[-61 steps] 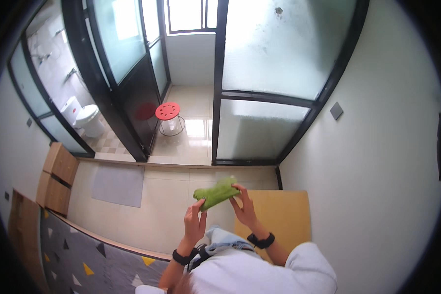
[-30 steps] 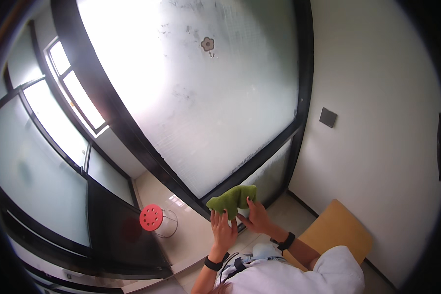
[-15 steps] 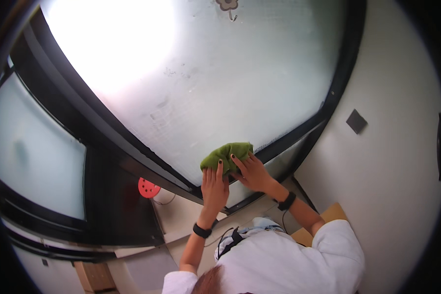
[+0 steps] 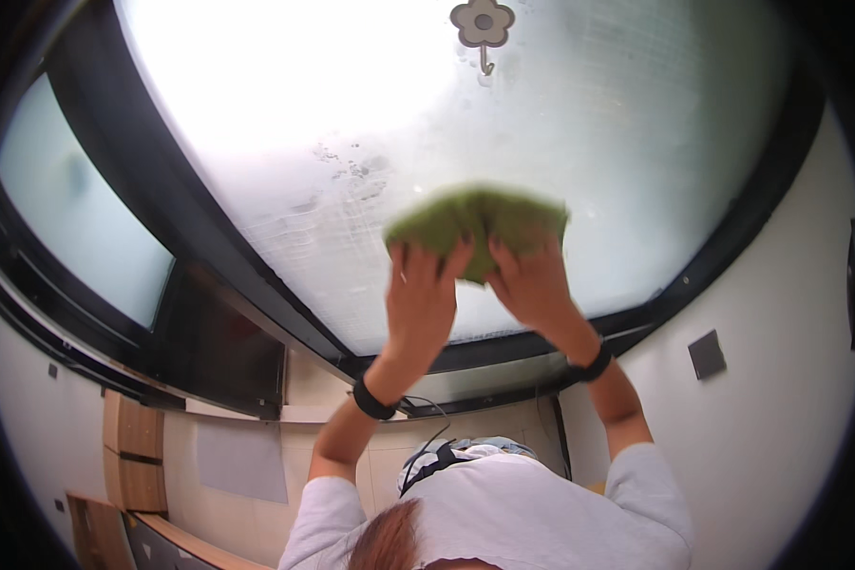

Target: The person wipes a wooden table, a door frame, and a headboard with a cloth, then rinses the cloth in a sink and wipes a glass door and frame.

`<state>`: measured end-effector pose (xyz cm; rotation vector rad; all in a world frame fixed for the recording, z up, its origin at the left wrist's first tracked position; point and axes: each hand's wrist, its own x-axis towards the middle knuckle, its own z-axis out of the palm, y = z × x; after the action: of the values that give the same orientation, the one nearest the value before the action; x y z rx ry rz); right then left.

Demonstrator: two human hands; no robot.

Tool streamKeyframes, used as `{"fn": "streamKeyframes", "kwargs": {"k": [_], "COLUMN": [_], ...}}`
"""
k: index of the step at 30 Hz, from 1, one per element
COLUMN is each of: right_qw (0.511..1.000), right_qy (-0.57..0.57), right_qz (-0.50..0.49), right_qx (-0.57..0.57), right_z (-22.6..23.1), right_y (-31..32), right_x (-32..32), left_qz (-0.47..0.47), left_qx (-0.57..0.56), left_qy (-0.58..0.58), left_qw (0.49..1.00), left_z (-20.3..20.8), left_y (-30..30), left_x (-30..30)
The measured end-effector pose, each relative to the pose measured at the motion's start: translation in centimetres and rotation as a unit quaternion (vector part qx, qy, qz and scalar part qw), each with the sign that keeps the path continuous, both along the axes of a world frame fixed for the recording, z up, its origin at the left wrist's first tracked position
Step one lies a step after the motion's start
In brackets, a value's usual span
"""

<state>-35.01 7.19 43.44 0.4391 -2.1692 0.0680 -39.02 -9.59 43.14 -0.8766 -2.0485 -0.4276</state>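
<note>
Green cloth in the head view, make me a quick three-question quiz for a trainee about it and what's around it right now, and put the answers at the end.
1. Multiple choice: what shape is the top of the hook seen above the green cloth on the frosted panel? A, star; B, flower; C, heart.
2. True or false: the left hand and the right hand both touch the green cloth.
3. Fill in the missing word: the band on the left wrist is ____ in colour.

Key: 1, B; 2, true; 3, black.
</note>
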Motion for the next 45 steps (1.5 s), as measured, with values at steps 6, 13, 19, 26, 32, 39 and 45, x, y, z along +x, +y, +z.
{"fn": "streamKeyframes", "kwargs": {"k": [6,13,19,26,32,39,45], "right_qw": [0.965,0.959,0.967,0.975,0.972,0.976,0.973], "right_qy": [-0.240,-0.276,-0.232,-0.167,-0.094,-0.152,-0.206], "right_qz": [0.057,0.067,0.100,0.139,0.178,0.148,0.033], "right_qx": [0.086,-0.006,0.020,-0.043,-0.121,-0.055,-0.099], "right_z": [-17.1,-18.4,-19.2,-10.0,-4.9,-14.7,-18.3], "right_y": [2.1,-0.3,-0.8,-5.8,-9.9,-6.7,-0.1], "right_x": [2.7,2.3,1.8,-1.5,-3.7,-1.0,3.2], "left_qz": [0.020,-0.008,0.018,0.102,0.051,0.014,-0.060], "left_qx": [-0.209,-0.174,-0.123,0.036,0.242,0.138,0.049], "left_qy": [-0.152,-0.176,-0.178,-0.154,-0.029,-0.294,-0.313], "left_qw": [0.966,0.969,0.976,0.982,0.969,0.946,0.947], "left_z": [-17.1,-20.0,-18.8,-12.2,-9.3,-20.1,-20.8], "left_y": [-2.9,-4.4,-5.0,-5.4,-4.3,-4.4,0.8], "left_x": [3.6,2.5,3.2,0.2,-1.2,1.2,3.8]}}
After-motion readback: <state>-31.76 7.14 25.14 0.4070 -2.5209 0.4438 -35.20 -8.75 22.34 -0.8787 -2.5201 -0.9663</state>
